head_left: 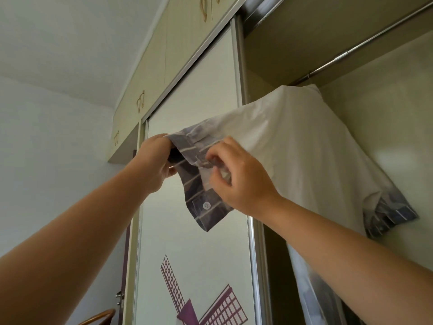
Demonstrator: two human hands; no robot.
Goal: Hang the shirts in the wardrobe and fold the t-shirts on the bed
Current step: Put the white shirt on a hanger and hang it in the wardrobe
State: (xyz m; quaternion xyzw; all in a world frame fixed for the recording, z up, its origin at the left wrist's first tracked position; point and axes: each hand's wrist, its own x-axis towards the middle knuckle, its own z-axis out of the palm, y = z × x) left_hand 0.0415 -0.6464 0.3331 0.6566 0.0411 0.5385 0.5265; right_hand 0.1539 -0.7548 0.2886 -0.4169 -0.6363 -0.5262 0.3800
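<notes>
Wardrobe (398, 118): open, rail (365, 45) overhead.
Shirt (304, 148), white: hung at the rail, up and right of both hands.
Sleeve (236, 127): held out leftward, long axis shoulder to hands.
Left hand (155, 160): curled round the checked cuff (199, 184) end, farthest from the rail.
Right hand (241, 181): cuff pinched above the button (206, 205), nearer the shirt body.

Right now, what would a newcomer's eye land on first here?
At centre, the left hand grips a plaid cuff while the right hand pinches it. It belongs to a white shirt hanging from the rail, upper right. A purple windmill decal sits on the door below.
</notes>
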